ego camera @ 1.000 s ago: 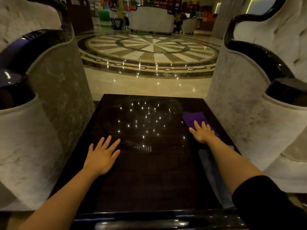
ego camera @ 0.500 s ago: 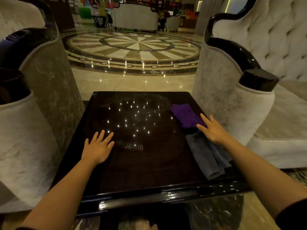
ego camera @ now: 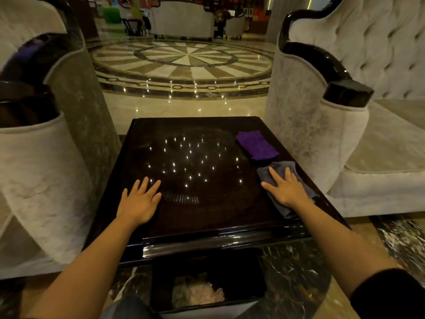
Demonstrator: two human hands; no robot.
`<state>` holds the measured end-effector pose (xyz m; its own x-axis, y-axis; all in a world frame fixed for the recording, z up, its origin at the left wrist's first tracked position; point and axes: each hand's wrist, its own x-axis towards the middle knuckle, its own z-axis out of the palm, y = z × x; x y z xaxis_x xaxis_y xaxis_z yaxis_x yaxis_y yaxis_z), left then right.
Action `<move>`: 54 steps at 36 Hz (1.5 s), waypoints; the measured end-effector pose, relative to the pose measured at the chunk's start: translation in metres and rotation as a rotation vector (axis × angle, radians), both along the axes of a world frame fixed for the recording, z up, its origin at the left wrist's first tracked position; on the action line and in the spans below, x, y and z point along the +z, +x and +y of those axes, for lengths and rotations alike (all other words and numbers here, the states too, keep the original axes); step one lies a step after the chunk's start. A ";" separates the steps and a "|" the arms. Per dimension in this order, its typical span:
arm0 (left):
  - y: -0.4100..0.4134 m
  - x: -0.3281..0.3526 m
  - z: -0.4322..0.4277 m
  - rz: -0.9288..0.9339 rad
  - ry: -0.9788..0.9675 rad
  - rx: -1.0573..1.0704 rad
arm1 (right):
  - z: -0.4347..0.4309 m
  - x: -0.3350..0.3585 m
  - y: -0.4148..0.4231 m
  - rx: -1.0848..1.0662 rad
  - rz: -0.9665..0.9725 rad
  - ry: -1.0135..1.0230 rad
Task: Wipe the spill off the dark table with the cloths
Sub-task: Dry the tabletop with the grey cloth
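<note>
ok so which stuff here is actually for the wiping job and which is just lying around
For the job:
- dark table
- grey cloth, under the right hand
- purple cloth
- left hand, flat on the table

Just there:
- armchairs on both sides
- bin below the table's near edge

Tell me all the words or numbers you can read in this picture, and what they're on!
None can be read.
The purple cloth, grey cloth and dark table carry no writing.
The far coloured displays behind the sofas are too small and blurred to read.
</note>
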<state>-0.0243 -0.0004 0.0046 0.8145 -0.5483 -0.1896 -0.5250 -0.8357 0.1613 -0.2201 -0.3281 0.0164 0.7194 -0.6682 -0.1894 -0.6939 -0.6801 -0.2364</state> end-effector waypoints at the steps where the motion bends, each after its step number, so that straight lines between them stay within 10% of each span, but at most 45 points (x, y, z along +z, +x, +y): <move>1: -0.001 0.000 0.001 -0.004 0.000 -0.003 | 0.000 0.000 0.001 -0.005 -0.006 -0.003; 18: -0.008 -0.004 0.005 -0.046 -0.034 -0.009 | 0.027 0.001 0.037 0.106 -0.077 -0.060; 47: -0.015 0.002 0.003 -0.028 -0.020 0.017 | 0.208 -0.003 0.010 1.046 -0.348 0.067; 54: -0.015 0.004 0.004 -0.018 -0.022 0.021 | 0.197 0.017 0.004 0.934 -0.473 0.250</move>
<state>-0.0395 0.0037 0.0084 0.8289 -0.5351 -0.1631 -0.5106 -0.8428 0.1702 -0.2165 -0.1315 0.0334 0.9611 0.2028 0.1873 0.2737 -0.7889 -0.5503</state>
